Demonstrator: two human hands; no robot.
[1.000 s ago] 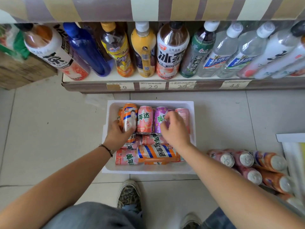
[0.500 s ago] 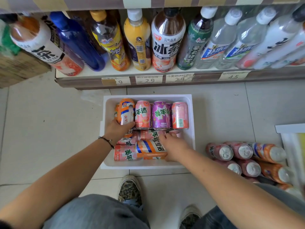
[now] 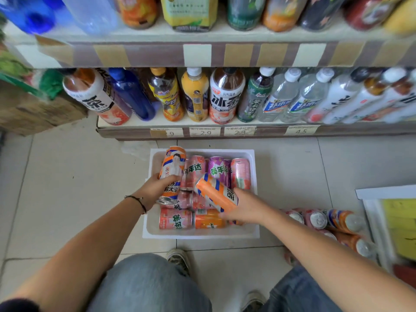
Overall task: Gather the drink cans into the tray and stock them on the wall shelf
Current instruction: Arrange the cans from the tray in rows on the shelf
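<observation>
Cans (image 3: 195, 174) lie packed in a white tray (image 3: 255, 233) on the pale tiled floor (image 3: 67, 188), just in front of the bottom board of a wall shelf (image 3: 225, 131). Most in the tray are pink, one is purple (image 3: 217, 168), and a few are orange; several carry the green characters 美年达. The left hand (image 3: 155, 188) is wrapped around an orange, white and blue can (image 3: 172, 167) with a figure printed on it, held above the tray's left side, tilted with its far end up. The right hand (image 3: 244, 207) is closed on another orange can with blue and white stripes (image 3: 216, 192), lifted off the pile and slanting toward the tray's middle. A dark cord bracelet (image 3: 139, 200) sits on the left wrist.

To the right of the tray, more pink and orange cans (image 3: 324, 220) lie on their sides on the floor, their tops facing the camera, beside a white-framed object (image 3: 371, 212) with yellow inside. A cardboard box (image 3: 33, 113) stands at the left.

The lowest shelf holds upright bottles (image 3: 227, 97): one brown-topped with 冰茶 and 元气森林 on a white label, a yellow juice bottle, a deep blue bottle, a green-labelled one, and clear water bottles with blue labels. Price tags (image 3: 204, 131) on its edge read 9, 2.9, 2.9 and 4.5. The shelf above is blurred, its edge striped in brown, tan and white. Blue jeans and patterned shoes show at the bottom.
</observation>
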